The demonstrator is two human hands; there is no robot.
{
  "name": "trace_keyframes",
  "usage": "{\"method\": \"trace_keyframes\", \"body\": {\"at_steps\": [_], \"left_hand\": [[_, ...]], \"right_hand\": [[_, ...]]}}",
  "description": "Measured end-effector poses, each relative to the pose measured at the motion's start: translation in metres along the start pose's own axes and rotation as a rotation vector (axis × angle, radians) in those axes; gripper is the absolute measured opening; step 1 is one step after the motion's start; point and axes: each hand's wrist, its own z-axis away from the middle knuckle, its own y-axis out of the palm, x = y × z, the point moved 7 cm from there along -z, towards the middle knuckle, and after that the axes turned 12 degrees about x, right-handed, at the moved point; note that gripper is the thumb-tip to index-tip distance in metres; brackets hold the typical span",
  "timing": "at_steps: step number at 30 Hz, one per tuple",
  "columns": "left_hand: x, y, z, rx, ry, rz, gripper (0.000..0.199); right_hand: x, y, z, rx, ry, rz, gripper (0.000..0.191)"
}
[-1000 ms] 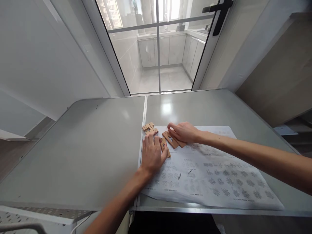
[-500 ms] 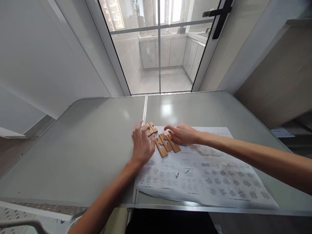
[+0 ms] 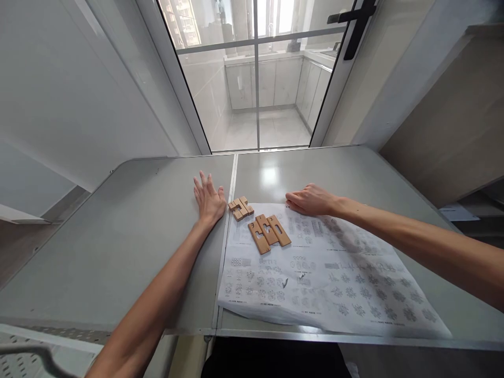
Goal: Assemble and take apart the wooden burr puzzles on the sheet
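My left hand (image 3: 209, 200) rests on the grey tabletop left of the seam, fingers spread, holding nothing. Just right of it lies a group of small notched wooden blocks (image 3: 241, 208), set close together. Three flat wooden pieces with cut-out slots and numbers (image 3: 268, 233) lie side by side on the printed paper sheet (image 3: 315, 294), nearer to me than the blocks. Beyond the sheet's far edge, my right hand (image 3: 309, 199) rests with its fingers curled in; whether anything is inside them is hidden.
Two small dark scraps (image 3: 285, 283) lie on the paper. A metal strip (image 3: 235, 178) divides the grey table (image 3: 165, 210). Behind the table stands a glazed door (image 3: 258, 94) with a black handle (image 3: 356, 26). A perforated white surface (image 3: 43, 352) is at lower left.
My left hand has moved left and away from the wooden blocks, and its fingers have spread. My right hand has drawn right and farther back from the flat pieces, its fingers now curled.
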Motion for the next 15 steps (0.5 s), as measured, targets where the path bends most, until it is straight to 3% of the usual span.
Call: {"method": "trace_keyframes", "body": {"at_steps": [7,15], "left_hand": [[0.007,0.007,-0.034,0.110,-0.052,-0.095,0.074],[0.011,0.016,-0.044,0.160,-0.061,-0.128,0.074]], "right_hand": [[-0.021,-0.001,0.004,-0.041,0.060,0.004,0.050],[-0.036,0.001,0.004,-0.030,0.147,-0.021,0.057]]}}
